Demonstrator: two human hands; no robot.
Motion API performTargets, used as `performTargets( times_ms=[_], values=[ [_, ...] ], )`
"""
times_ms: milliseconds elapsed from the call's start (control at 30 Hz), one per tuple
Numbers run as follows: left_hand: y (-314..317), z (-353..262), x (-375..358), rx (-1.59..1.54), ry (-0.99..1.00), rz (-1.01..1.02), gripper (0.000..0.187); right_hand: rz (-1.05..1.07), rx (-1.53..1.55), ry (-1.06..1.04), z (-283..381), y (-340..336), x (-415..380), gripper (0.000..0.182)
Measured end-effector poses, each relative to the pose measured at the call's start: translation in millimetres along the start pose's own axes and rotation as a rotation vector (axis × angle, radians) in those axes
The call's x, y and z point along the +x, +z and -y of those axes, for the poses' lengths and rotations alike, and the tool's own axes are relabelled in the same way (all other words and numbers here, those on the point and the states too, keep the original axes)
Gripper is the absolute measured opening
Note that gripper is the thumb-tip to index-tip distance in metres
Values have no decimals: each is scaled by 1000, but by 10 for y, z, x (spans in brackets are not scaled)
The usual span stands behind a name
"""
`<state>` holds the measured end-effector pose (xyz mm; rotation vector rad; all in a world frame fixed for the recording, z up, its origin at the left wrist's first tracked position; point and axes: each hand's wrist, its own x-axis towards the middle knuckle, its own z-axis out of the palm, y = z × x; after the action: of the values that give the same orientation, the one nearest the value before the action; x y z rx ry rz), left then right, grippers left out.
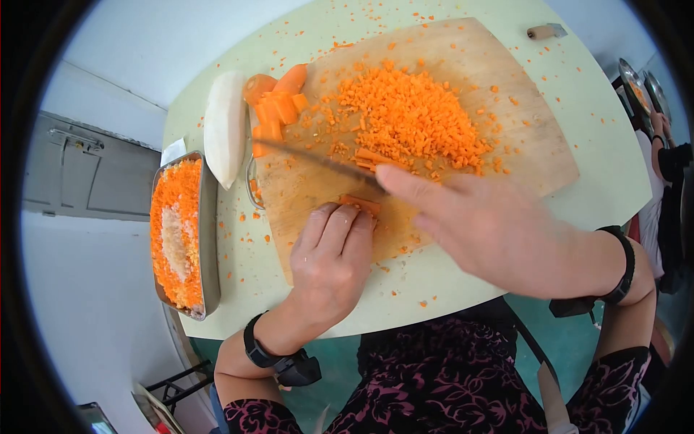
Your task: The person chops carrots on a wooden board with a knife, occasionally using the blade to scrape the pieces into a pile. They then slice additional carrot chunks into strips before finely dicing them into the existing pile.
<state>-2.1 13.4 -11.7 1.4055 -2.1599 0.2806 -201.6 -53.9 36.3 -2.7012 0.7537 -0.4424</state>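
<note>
My left hand (334,253) is closed over carrot strips (359,204) on the wooden cutting board (520,94), its fingers curled on top of them. In my right hand (499,228), slightly blurred, is a knife (318,160). Its dark blade slants up to the left, above the board and just beyond my left fingers. Beside the blade lie a few loose carrot sticks (372,156). Finely diced carrot (416,116) is heaped at the middle of the board. Cut carrot chunks (275,112) sit at its left edge.
A peeled white radish (225,130) lies left of the board. Next to it, a metal tray (210,253) holds chopped orange and pale food. A wooden-handled tool (543,32) rests at the table's far right. Another person's hand (659,124) is near metal dishes (636,85).
</note>
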Motion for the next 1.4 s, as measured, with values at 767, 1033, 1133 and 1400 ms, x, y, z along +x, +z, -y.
performTargets(
  times_ms=[767,1033,1133,1400],
  values=[
    [-22,-17,-32,14,-11,42,24,162,-78,-67,63,-121,-19,67],
    [-27,3,-52,33,23,80,24,77,-115,-64,113,-199,-251,63],
    [-29,21,-71,12,28,92,25,101,-146,-94,132,-249,-292,62],
    [-5,6,-66,-2,-1,77,31,211,-139,-83,159,-347,-153,64]
  ],
)
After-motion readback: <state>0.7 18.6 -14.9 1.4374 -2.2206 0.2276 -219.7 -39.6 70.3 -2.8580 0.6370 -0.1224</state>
